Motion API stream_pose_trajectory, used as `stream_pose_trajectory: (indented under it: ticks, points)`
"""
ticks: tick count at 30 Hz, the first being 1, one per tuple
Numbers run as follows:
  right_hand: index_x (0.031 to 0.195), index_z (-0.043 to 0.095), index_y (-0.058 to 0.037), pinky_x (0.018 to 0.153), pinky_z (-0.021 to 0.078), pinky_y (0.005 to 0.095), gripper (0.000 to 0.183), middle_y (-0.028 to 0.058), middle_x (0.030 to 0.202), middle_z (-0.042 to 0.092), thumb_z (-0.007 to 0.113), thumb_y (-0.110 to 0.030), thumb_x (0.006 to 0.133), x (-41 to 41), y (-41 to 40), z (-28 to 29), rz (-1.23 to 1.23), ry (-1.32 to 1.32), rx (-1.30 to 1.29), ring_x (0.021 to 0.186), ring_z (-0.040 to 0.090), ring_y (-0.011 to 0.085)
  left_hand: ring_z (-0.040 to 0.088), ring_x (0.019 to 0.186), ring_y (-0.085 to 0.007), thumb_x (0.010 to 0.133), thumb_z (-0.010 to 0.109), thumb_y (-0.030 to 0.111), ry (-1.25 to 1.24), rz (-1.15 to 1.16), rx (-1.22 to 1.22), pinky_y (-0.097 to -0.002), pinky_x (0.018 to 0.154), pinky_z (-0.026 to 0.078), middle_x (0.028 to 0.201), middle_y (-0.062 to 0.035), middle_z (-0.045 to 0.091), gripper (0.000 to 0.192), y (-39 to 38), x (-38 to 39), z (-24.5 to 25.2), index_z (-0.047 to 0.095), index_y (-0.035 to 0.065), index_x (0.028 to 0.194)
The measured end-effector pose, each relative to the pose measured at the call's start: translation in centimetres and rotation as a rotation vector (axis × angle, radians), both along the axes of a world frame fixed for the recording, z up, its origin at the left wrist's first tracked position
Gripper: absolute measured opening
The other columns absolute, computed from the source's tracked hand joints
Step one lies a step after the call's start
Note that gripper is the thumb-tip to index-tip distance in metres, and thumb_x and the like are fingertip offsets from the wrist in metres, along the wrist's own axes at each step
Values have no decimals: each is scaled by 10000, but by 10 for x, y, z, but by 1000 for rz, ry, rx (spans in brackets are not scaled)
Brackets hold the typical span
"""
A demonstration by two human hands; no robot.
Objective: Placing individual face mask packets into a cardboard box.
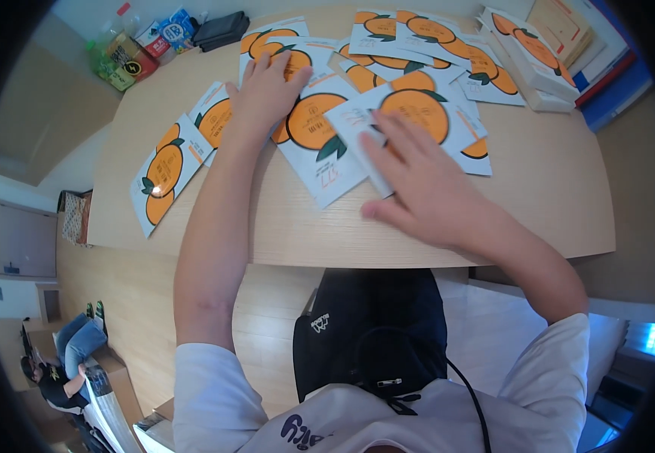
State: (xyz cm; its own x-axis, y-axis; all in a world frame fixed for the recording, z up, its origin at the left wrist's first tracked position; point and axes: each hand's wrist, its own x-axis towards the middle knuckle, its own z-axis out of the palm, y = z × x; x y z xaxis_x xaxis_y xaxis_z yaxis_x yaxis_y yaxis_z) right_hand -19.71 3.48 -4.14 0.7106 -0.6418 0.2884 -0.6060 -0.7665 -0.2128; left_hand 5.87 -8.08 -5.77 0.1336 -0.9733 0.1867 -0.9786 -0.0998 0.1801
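Observation:
Many flat white packets printed with orange fruit lie spread over the desk. My left hand (268,85) rests palm down, fingers apart, on a packet (296,65) at the back. My right hand (418,175), slightly blurred, lies with its fingertips on a tilted packet (418,110) and its thumb apart, near the desk's front. That packet overlaps a larger-looking one (319,122) marked with red strokes. Two more packets, one nearer (163,175) and one partly behind my left forearm (214,122), lie to the left. Several overlap at the back right (432,31).
The wooden desk (304,238) has a curved-looking front edge. Drink bottles (129,59), snack bags (177,31) and a dark folded pouch (221,30) stand at the back left. A stack of packets (531,56) leans by folders (616,90) at right. A black backpack (370,334) is before my body. A person (64,379) sits at lower left.

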Motion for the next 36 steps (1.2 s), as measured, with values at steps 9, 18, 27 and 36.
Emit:
stream_pose_trajectory:
  ticks: [9, 18, 27, 36]
  points:
    - [1203, 574, 8, 1070, 353, 477, 553, 254, 1336, 478, 661, -412, 853, -35, 51, 15, -39, 56, 32, 1277, 416, 432, 313, 1406, -255, 988, 348, 459, -17, -52, -52, -661, 1096, 211, 1495, -89, 383, 537, -36, -3, -4, 441, 162, 1426]
    - [1265, 529, -29, 1094, 335, 450, 585, 182, 1419, 435, 621, -453, 874, -22, 4, 10, 243, -12, 143, 1331, 378, 373, 547, 1180, -318, 1007, 369, 386, 601, -306, -320, -436, 1019, 390, 1249, -165, 600, 461, -53, -19, 4, 565, 57, 1266]
    - [1394, 455, -82, 1148, 154, 544, 645, 186, 1500, 344, 521, -508, 914, -7, -60, -1, 13, -41, -141, 1430, 241, 327, 437, 1295, -376, 965, 478, 425, -49, -101, -261, -437, 1062, 359, 1379, -218, 485, 515, 51, 124, 36, 514, 60, 1328]
    - [1456, 382, -103, 1144, 205, 547, 657, 188, 1527, 298, 435, -526, 955, -78, -64, -14, -403, 108, 58, 1430, 235, 370, 300, 1384, -319, 1016, 289, 455, 114, 56, 36, -562, 1107, 192, 1492, -157, 319, 578, 127, 97, 8, 357, 80, 1451]
